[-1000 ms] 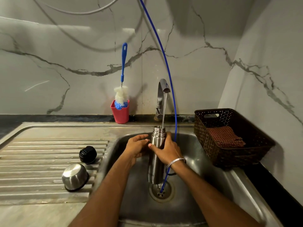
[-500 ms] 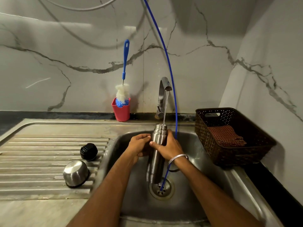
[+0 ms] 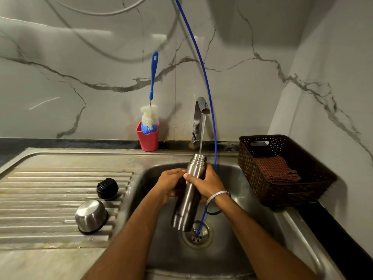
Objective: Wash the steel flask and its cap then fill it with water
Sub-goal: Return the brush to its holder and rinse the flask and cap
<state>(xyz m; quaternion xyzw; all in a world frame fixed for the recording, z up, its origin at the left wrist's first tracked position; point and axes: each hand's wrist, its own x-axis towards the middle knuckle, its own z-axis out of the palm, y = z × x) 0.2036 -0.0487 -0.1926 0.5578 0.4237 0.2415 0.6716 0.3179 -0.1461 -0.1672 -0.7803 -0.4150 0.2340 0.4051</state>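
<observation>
Our left hand (image 3: 171, 183) and right hand (image 3: 205, 183) both gripped the tall brushed-steel flask (image 3: 188, 194) — we should've kept its mouth centred under the tap stream (image 3: 202, 134).

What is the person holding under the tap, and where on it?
The steel flask, held by both hands around its upper body just below the threaded neck: left hand on one side, right hand on the other.

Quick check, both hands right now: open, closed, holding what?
Left hand: fingers curled round the steel flask, gripping it.
Right hand: also gripping the steel flask, under the running tap.
</observation>
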